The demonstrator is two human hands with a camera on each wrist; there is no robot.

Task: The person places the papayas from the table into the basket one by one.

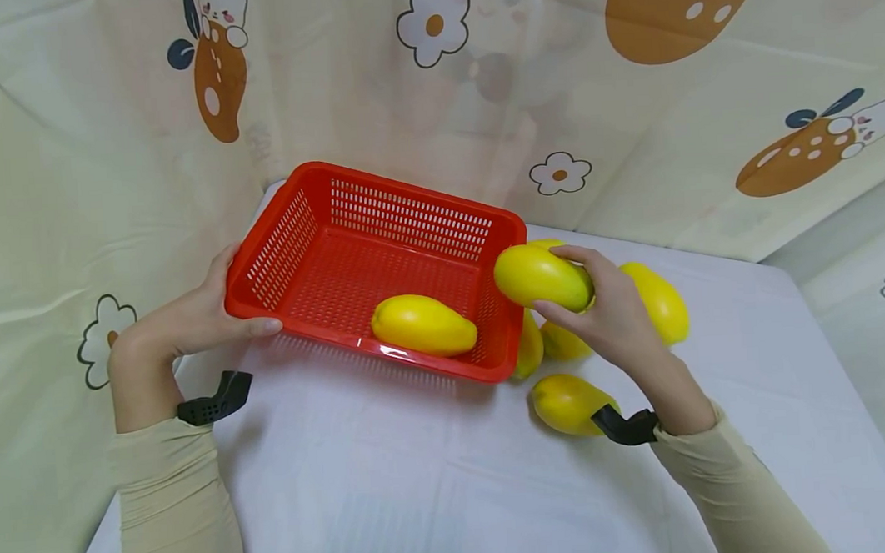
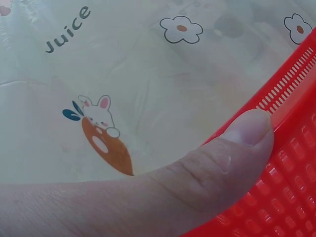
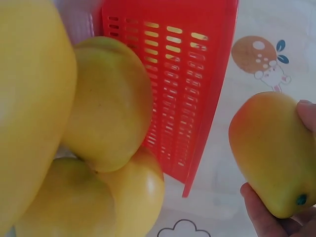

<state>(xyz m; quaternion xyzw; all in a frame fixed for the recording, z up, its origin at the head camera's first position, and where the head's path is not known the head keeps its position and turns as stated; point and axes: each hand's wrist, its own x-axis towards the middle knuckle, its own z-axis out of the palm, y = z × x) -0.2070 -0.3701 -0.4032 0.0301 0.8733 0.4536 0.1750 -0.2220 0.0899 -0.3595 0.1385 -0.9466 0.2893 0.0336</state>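
A red perforated plastic basket (image 1: 344,269) stands at the back of the table. My left hand (image 1: 197,314) grips its left end, the thumb lying along the near corner of the rim; the left wrist view shows that thumb (image 2: 242,153) against the red plastic. One yellow mango (image 1: 424,326) lies inside the basket, near the front wall. Off the basket's right end, my right hand (image 1: 613,309) holds another yellow mango (image 1: 536,276) between thumb and fingers, raised above other mangoes. In the right wrist view the held mango (image 3: 271,153) shows a small dark green stem spot.
Several loose mangoes lie right of the basket, among them one by the right wrist (image 1: 569,403) and one beyond the right hand (image 1: 657,303). A printed curtain (image 1: 373,105) hangs behind the white-covered table (image 1: 393,471).
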